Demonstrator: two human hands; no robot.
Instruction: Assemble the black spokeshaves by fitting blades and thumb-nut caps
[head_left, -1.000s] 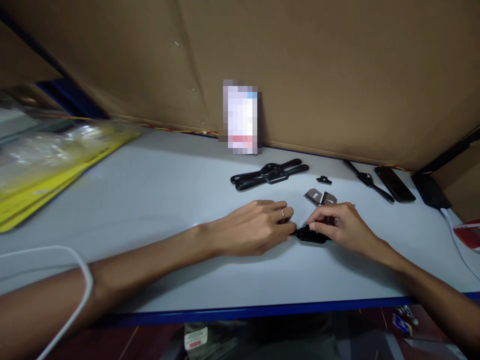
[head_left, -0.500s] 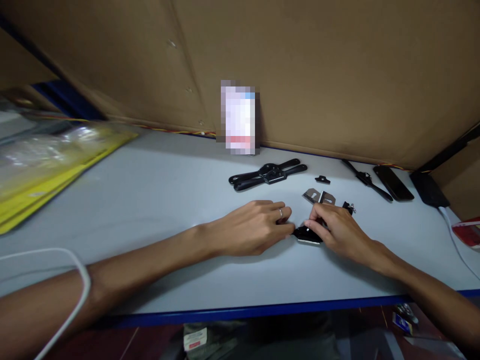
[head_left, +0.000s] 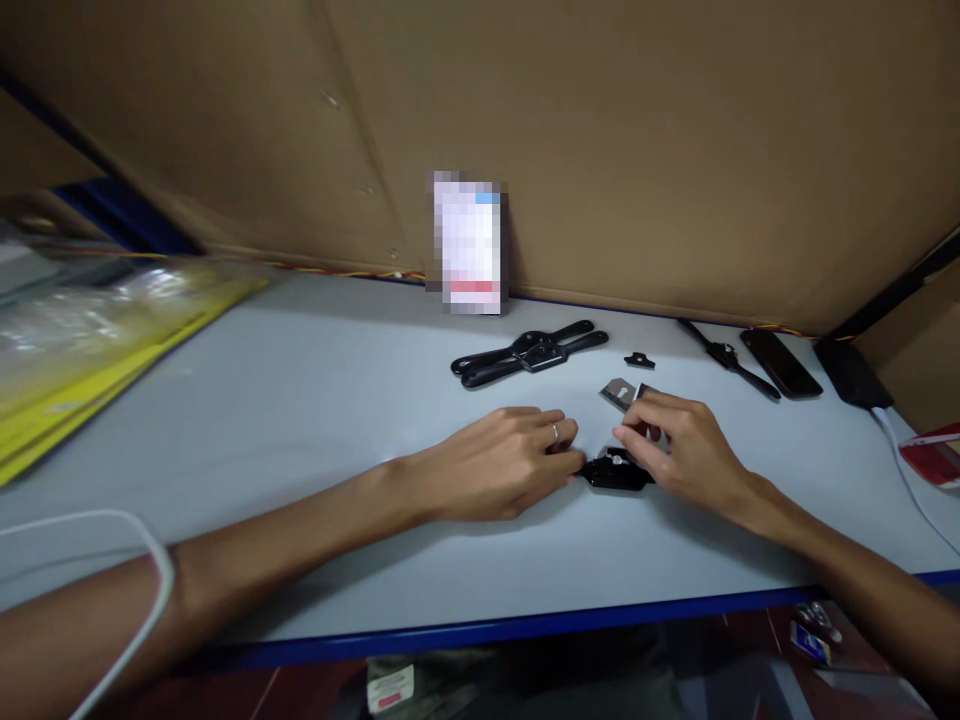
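Note:
A black spokeshave (head_left: 616, 474) lies on the table between my hands, a shiny screw showing in its middle. My left hand (head_left: 517, 462), with a ring on one finger, is closed round its left handle. Just above the body, my right hand (head_left: 671, 440) has thumb and fingers pinched together; whatever is between the fingertips is too small or hidden to make out. Behind that hand lie flat metal blades (head_left: 617, 391), one partly covered by the fingers. Farther back is a small black cap piece (head_left: 640, 360).
Two more spokeshaves (head_left: 531, 354) lie together at the back, another (head_left: 729, 358) at the right beside a dark phone (head_left: 781, 363). A blurred upright screen (head_left: 469, 245) leans on the cardboard wall. Plastic-wrapped yellow material (head_left: 112, 360) is at the left; a white cable (head_left: 161, 565) crosses my left forearm.
My right hand has lifted slightly off the spokeshave's middle, uncovering the screw. The spokeshave has tilted, so its pale lower edge no longer shows. My left hand keeps its hold.

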